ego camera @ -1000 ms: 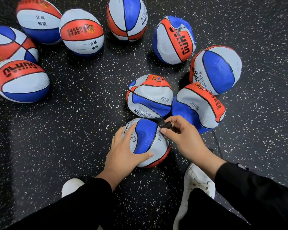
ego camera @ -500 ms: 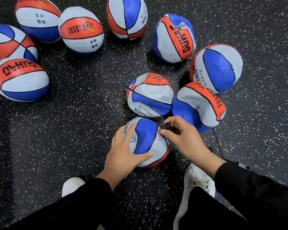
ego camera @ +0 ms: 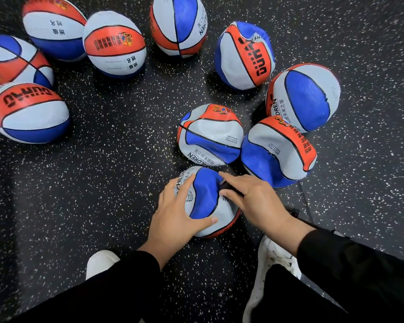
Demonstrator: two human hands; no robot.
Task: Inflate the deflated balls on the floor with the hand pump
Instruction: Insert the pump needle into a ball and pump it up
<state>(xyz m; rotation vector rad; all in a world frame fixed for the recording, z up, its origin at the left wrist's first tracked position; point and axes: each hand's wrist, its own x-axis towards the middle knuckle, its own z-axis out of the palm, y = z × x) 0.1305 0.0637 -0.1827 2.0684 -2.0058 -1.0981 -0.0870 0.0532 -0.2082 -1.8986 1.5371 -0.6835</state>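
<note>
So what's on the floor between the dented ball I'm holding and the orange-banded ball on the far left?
Head view: nothing, only bare speckled black floor between the held dented ball and the left orange-banded ball.

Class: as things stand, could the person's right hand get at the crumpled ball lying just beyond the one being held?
Probably yes. The right hand rests on the held ball, and the crumpled ball lies just past its fingers, with nothing lying between.
</note>
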